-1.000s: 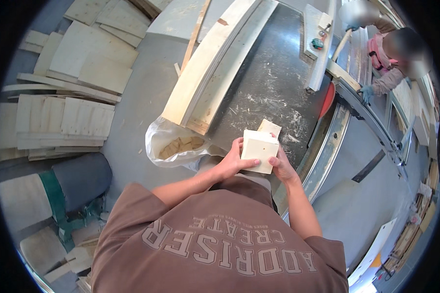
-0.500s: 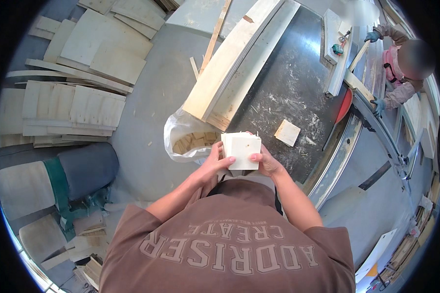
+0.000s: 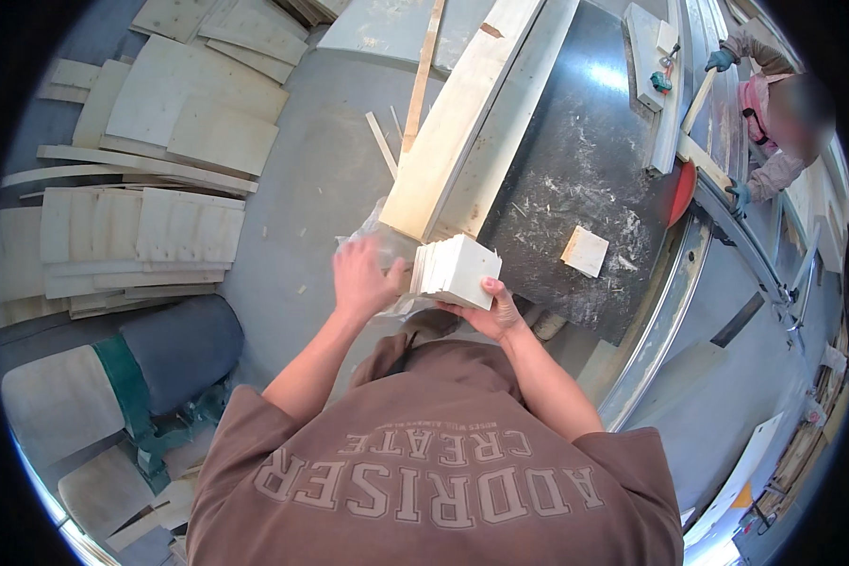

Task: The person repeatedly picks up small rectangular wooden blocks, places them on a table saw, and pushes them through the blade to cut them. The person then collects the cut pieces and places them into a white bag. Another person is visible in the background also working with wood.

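A thick stack of square pale wooden blocks (image 3: 457,272) rests in my right hand (image 3: 496,311), its thumb on the front face and its fingers underneath. My left hand (image 3: 360,283) is away from the stack on its left side, above the white plastic bag (image 3: 351,236). Its thumb stands apart from its fingers, which are blurred by motion, and I see nothing in it. Hand and stack hide most of the bag. To the right of the stack, a small pile of square wooden pieces (image 3: 585,251) lies on the dark machine table (image 3: 538,208).
Long pale boards (image 3: 457,132) lie along the table's left side. Wood strips (image 3: 423,75) lean beyond them. Stacked plywood sheets (image 3: 151,226) cover the floor at left. At far right a gloved person (image 3: 759,141) holds wood beside a metal rail (image 3: 665,311) and a red disc-shaped part (image 3: 683,193).
My left hand has let go of the stack and moved left over the bag. The right hand keeps the stack, now turned so its layered side shows.
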The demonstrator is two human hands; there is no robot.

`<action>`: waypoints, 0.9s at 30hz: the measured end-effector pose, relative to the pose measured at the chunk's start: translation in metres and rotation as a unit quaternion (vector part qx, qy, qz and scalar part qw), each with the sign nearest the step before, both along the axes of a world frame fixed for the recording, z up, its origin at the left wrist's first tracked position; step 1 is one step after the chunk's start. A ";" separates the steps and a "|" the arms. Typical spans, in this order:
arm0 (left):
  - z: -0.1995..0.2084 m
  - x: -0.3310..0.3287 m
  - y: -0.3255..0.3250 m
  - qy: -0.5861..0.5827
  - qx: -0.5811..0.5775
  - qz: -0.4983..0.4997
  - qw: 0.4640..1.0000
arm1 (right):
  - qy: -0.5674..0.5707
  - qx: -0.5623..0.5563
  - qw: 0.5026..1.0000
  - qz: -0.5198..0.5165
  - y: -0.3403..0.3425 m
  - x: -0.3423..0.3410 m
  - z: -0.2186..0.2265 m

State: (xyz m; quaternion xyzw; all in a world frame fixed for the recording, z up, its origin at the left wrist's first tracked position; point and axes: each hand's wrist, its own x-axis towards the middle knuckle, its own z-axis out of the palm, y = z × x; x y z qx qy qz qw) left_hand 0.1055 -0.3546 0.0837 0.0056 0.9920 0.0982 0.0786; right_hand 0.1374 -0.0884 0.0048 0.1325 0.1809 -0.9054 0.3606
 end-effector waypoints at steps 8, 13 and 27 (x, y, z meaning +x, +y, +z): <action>-0.051 0.014 -0.052 -0.181 -0.009 0.203 0.962 | 0.063 0.098 0.993 0.018 -0.057 0.013 -0.035; -0.039 0.050 -0.065 -0.112 0.067 0.224 0.966 | 0.030 0.178 0.983 0.046 -0.090 0.021 -0.041; -0.044 0.033 -0.089 0.003 0.146 0.240 0.960 | 0.364 0.625 0.681 0.115 -0.158 0.030 -0.040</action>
